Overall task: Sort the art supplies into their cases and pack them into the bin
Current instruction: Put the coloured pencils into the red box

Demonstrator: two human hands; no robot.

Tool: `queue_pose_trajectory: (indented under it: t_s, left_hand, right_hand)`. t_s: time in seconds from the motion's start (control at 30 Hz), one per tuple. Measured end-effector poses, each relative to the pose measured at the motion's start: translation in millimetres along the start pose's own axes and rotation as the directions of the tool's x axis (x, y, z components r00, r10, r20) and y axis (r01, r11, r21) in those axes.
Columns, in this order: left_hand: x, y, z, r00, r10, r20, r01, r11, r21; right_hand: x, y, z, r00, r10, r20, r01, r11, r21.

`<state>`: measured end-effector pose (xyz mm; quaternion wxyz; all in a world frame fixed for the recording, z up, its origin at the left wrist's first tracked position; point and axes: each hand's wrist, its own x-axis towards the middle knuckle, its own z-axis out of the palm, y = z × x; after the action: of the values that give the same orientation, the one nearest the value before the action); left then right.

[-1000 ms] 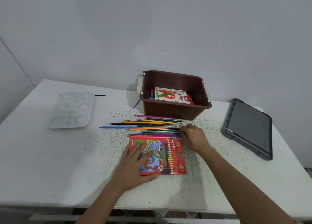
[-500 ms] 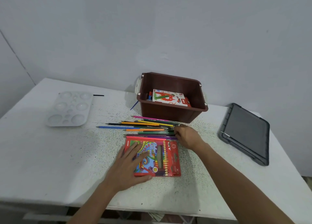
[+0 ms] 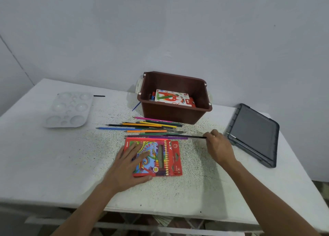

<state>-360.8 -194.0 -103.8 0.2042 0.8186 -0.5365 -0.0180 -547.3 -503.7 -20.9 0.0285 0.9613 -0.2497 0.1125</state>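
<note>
Thumb and forefinger of the right grip (image 3: 219, 146) pinch the right end of a dark pencil (image 3: 194, 137), the other fingers curled beside them. It sits right of centre in the frame. The pencil runs leftward from the pinch, nearly level, and its far end crosses the top edge of the red pencil case (image 3: 167, 157). Whether it is raised off the surface (image 3: 53, 164) cannot be told.

The left grip (image 3: 128, 164) is open, lying flat with fingers spread on the left half of the case, thumb along its lower edge. The case lies face up at the centre of the frame.

Just above the case, the loose coloured pencils (image 3: 153, 127) lie side by side in a rough row, most with their tips toward the left. A blue one reaches furthest left.

Above them stands the brown bin (image 3: 170, 113), holding a white and red box (image 3: 170, 97) with other small items to its left. A blue pencil (image 3: 136, 106) rests aslant at the bin's left wall.

Toward the right edge of the frame lies a dark tablet (image 3: 254, 130) in a grey cover. In the upper left of the surface sits a white paint palette (image 3: 68, 109), with a short black stick (image 3: 99, 96) just to its upper right.
</note>
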Motion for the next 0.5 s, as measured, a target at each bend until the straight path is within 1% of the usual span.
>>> queue_pose_trajectory:
  t_s: [0.1, 0.3, 0.4, 0.5]
  left_hand:
    - [-0.6, 1.4, -0.9, 1.0, -0.015, 0.016, 0.015, 1.0, -0.005]
    - [-0.3, 3.1, -4.1, 0.996, -0.052, 0.066, 0.05, 0.999, 0.02]
    - [-0.5, 3.6, -5.0, 0.997, -0.055, 0.051, 0.054, 0.998, 0.01]
    - [0.2, 4.0, -4.8, 0.998, -0.051, 0.047, 0.051, 0.999, 0.007]
  right_hand:
    - [-17.3, 15.3, -0.5, 1.0, -0.022, -0.022, 0.023, 0.999, 0.036]
    - [-47.4, 36.5, 1.3, 0.999, -0.041, -0.011, 0.041, 0.996, 0.078]
    - [-59.7, 36.5, 2.1, 0.997, -0.079, -0.015, 0.08, 0.994, 0.07]
    - [-70.8, 24.1, 3.3, 0.989, -0.148, -0.029, 0.15, 0.984, 0.097]
